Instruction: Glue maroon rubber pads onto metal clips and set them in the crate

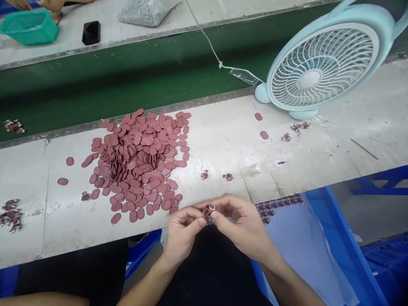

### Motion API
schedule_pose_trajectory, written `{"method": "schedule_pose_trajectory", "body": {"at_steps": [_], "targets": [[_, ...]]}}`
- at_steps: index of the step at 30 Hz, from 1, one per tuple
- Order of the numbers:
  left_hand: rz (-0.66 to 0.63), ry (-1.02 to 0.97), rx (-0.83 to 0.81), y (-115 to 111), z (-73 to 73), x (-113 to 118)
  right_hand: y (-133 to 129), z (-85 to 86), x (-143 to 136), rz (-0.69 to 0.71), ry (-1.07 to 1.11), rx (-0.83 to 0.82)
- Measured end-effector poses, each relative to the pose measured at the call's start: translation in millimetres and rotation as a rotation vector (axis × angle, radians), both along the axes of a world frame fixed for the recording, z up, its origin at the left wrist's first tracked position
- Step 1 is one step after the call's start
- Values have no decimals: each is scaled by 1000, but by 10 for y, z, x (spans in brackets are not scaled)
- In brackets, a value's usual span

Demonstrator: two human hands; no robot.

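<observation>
Close to the bench's front edge, my left hand point(185, 231) and my right hand point(241, 223) meet around a small reddish-brown part point(208, 211) with ring-like shapes and shiny metal bits. The fingertips of both pinch it and cover much of its outline. Left of them spreads a heap of flat oval dusky-red pieces point(140, 157), some with tiny holes. Just beyond the hands lie two small metal-and-brown clusters, one cluster point(204, 174) nearer the heap and another cluster point(228, 177) to its right.
A light-blue fan point(321, 70) stands at the right, its cord crossing the green belt point(143, 80). Below the bench, a blue crate point(347, 250) holds rows of brown parts point(280, 204). Across the belt are a green basket point(30, 27), a black phone point(91, 32) and a filled plastic bag point(145, 12).
</observation>
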State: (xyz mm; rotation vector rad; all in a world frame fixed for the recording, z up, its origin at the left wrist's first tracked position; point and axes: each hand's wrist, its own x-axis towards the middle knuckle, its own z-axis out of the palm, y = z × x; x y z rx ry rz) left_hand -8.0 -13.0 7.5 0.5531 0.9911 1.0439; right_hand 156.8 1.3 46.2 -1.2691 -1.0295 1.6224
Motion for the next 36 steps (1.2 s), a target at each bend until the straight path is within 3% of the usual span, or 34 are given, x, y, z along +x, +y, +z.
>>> {"method": "schedule_pose_trajectory", "body": {"at_steps": [10, 23, 36], "targets": [[11, 37, 23, -23, -34, 51, -41, -105, -35, -94, 124, -24], [29, -59, 7, -39, 4, 138, -19, 8, 30, -98, 93, -8], [84, -85, -2, -67, 5, 170, -44, -16, 11, -121, 43, 3]]}}
